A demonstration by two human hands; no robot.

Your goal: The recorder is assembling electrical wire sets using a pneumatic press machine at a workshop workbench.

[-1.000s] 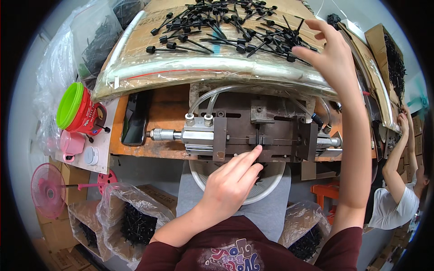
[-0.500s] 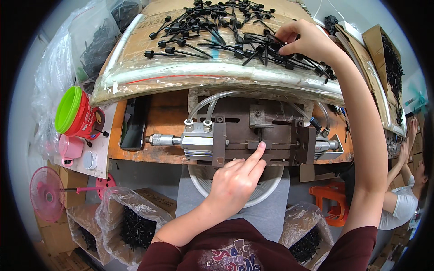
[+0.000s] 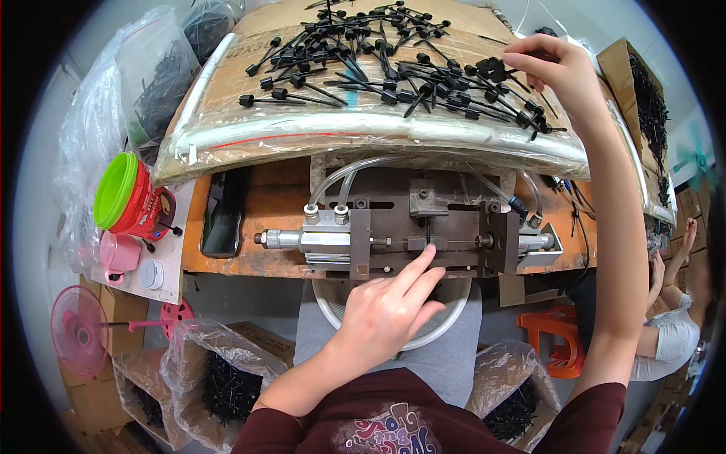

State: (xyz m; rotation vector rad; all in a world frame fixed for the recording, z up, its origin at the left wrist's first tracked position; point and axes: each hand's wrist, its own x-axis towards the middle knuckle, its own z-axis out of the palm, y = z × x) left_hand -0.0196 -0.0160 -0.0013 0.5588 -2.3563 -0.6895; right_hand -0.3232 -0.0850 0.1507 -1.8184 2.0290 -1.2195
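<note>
My left hand [image 3: 389, 310] reaches over a metal clamping fixture [image 3: 461, 197], its fingers stretched out. The index fingertip touches a small dark block [image 3: 436, 244] in the middle of the fixture, where a thin black stem [image 3: 429, 226] stands in line with the fingertip. My right hand [image 3: 556, 72] is above the right end of a pile of black stemmed plastic pieces [image 3: 389, 85]. Its thumb and index finger are pinched together against a cluster of black heads [image 3: 491, 69]; how many pieces they grip is hidden.
The pile lies on a plastic-wrapped cardboard sheet [image 3: 265, 155]. Air cylinders [image 3: 327, 246] with clear hoses flank the fixture. Below it is a white basket [image 3: 329, 303]. At left are a phone [image 3: 223, 212], a red bucket [image 3: 144, 200] and a pink fan [image 3: 79, 333]. Another person [image 3: 669, 333] is at far right.
My right hand has moved from within the pile up and to the right, uncovering black heads at its fingertips. My left index finger stays on the block while its thumb spreads out.
</note>
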